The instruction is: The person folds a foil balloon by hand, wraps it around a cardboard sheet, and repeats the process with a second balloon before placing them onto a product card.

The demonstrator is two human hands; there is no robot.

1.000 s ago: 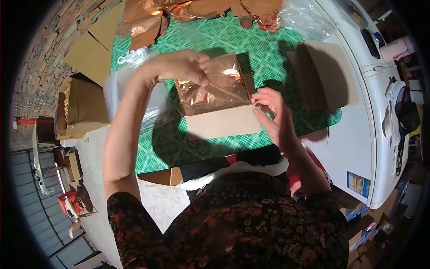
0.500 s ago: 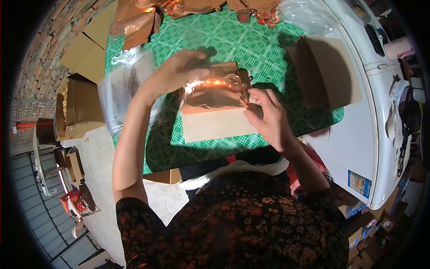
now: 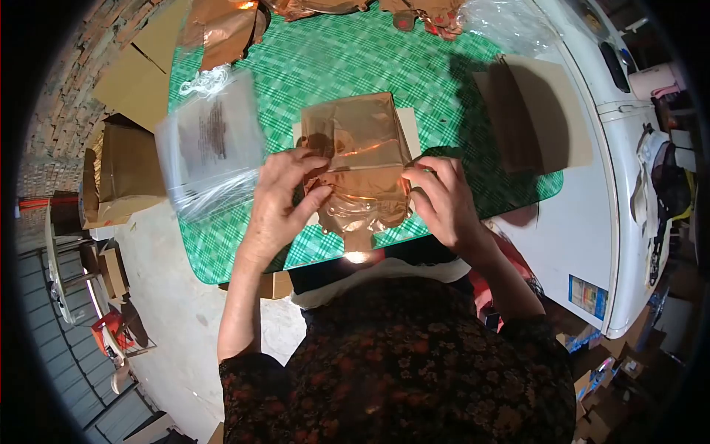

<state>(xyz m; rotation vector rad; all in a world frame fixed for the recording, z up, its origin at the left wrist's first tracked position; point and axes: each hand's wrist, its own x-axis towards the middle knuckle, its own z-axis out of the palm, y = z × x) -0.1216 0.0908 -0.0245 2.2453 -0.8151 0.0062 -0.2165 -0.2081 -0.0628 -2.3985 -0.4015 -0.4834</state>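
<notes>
A shiny copper-coloured foil balloon [image 3: 359,137], flat and folded, lies near the table's front edge, its wavy lower part and narrow tail hanging toward me. Beneath it a pale card [image 3: 408,122] shows at both sides. My left hand [image 3: 281,200] grips the foil's left edge with thumb and fingers. On the opposite edge, my right hand [image 3: 441,196] pinches the foil at about the same height. Some fingertips are hard to make out against the glare.
A stack of clear plastic bags [image 3: 211,140] lies at the left, with white string [image 3: 207,80] on its top end. More copper foil [image 3: 222,33] lies along the far edge. Clear film [image 3: 510,26] and a cardboard piece [image 3: 543,111] are at the right, beside a white appliance [image 3: 569,229].
My left hand has come down from above the foil to its left edge. The foil's lower part now spreads toward me over the card; my right hand stays at the right edge.
</notes>
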